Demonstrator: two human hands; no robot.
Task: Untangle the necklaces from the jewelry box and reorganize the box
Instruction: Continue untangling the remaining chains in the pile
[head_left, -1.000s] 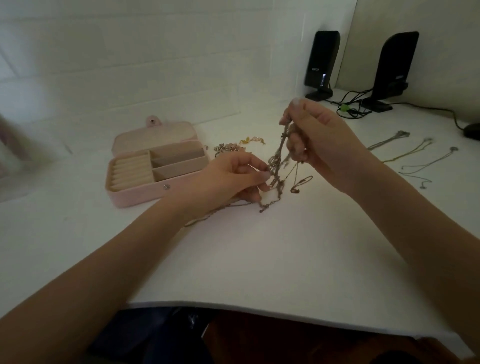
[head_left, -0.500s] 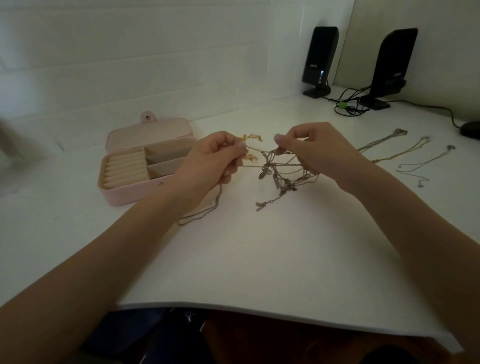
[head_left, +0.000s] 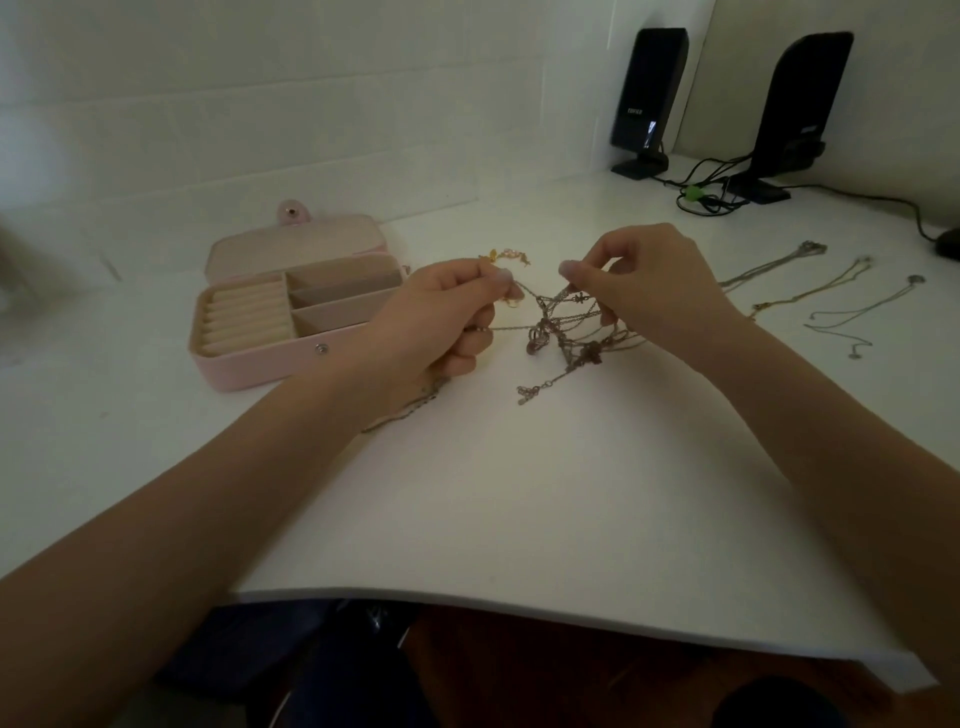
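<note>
Both hands (head_left: 550, 306) pinch knotted thin metal chains (head_left: 563, 338), pink box (head_left: 291, 306) open.

Bare tabletop (head_left: 519, 509) near the edge; jewelry box (head_left: 291, 322) (open) blocks left, laid-out necklaces (head_left: 810, 291) right.

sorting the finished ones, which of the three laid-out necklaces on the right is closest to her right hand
The leftmost laid-out necklace, the one running up toward the speaker cables; the other two necklaces lie farther right of the right hand.
</note>
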